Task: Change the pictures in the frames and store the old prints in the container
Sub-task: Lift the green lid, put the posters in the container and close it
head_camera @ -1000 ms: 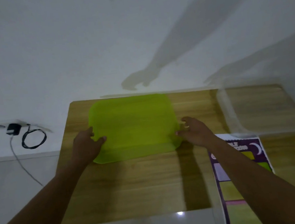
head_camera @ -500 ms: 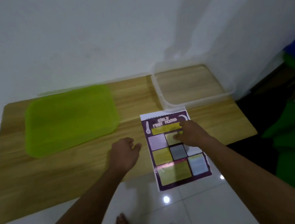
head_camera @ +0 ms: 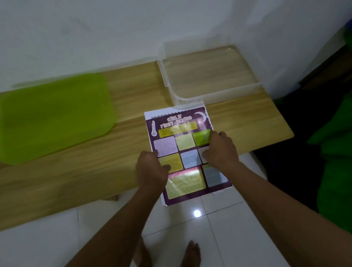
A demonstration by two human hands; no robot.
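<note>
Both hands are gripping the print right now. The left hand (head_camera: 153, 171) is curling round its left edge with the thumb on top, and the right hand (head_camera: 220, 150) is pinching the right edge. The print (head_camera: 183, 128), a purple poster with coloured boxes, is lying flat on the counter (head_camera: 87, 177) with its near end hanging over the edge. It's looking glossy, so honestly I can't tell if it's a bare sheet or sitting in a thin frame. The clear container (head_camera: 216, 94) is sitting open just behind it, and the green lid (head_camera: 53, 117) is lying well off to the left. I'm guessing this is the storing step. Next it's needing a lift and a level drop into the container.
</note>
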